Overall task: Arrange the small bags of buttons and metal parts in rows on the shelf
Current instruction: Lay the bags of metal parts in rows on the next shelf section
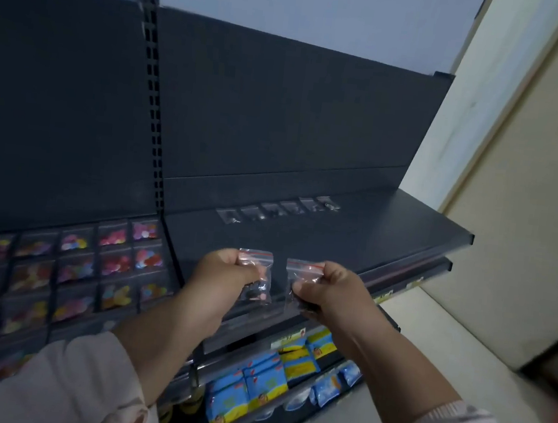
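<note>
One bag (260, 292) hangs from left hand's (226, 271) grip, another (298, 272) from right hand's (328, 285).

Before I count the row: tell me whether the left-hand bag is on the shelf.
Off the shelf: the left hand pinches the bag, which hangs from its fingers.

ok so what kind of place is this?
Most likely a small shop or its stockroom: dark metal gondola shelving on a slotted upright, zip bags of coloured buttons in rows at left, blue packets lower down. The left hand and right hand each hold a zip bag.
</note>
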Motion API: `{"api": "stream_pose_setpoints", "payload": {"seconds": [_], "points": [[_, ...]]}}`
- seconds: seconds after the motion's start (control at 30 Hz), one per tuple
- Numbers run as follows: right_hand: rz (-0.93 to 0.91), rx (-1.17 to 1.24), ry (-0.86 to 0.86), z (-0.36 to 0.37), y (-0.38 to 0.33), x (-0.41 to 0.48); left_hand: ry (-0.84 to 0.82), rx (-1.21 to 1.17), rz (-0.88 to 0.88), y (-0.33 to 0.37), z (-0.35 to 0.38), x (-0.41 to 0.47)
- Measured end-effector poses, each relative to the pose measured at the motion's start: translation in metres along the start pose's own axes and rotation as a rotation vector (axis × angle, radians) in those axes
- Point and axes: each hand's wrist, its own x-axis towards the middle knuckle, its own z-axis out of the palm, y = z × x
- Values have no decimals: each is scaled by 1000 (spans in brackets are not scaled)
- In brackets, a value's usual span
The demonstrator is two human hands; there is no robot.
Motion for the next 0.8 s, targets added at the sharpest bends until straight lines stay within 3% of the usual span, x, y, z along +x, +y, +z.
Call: {"api": "stream_pose_setpoints", "payload": {"seconds": [0.53, 0.8], "points": [[-1, -167, -113, -19, 6, 169, 120, 113, -60, -7, 22, 133], [42, -269, -294, -24, 20, 252, 374, 214, -108, -21, 45, 178]]}}
